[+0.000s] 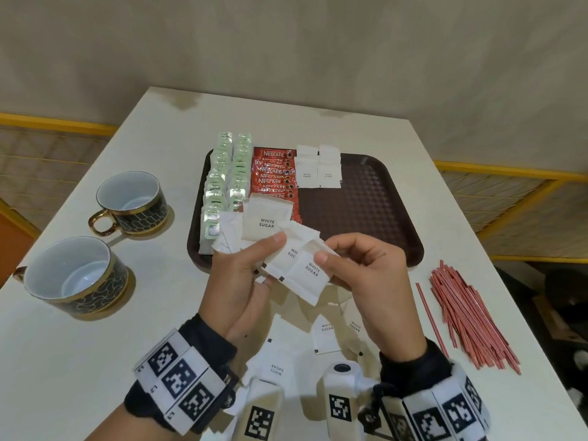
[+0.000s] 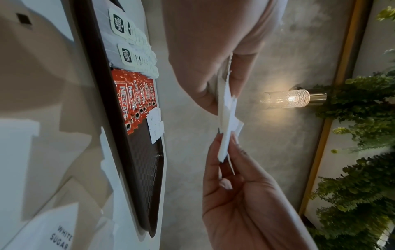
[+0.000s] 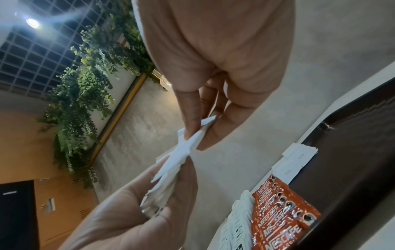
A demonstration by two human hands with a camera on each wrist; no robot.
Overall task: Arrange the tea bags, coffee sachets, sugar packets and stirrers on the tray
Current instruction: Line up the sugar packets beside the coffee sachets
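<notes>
Right now, hands: my left hand [image 1: 241,275] grips a fan of sugar packets [image 1: 270,224]; my right hand [image 1: 366,268] pinches one packet [image 1: 307,275].
Tray [image 1: 366,211]: tea bags [image 1: 222,173], coffee sachets [image 1: 275,173], some sugar.
Stirrers [image 1: 467,316]: on table [image 1: 79,361], right of tray.

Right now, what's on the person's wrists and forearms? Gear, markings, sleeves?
Both hands, left hand and right hand, are bare, no gloves. Each wrist carries a black cuff wrapped by a white band of square black-and-white fiducial tags; the right band matches. A white boxy camera module with a dark round lens and its own tag sits at each inner wrist. Small black hardware hangs beside the right module. No sleeves visible.
</notes>
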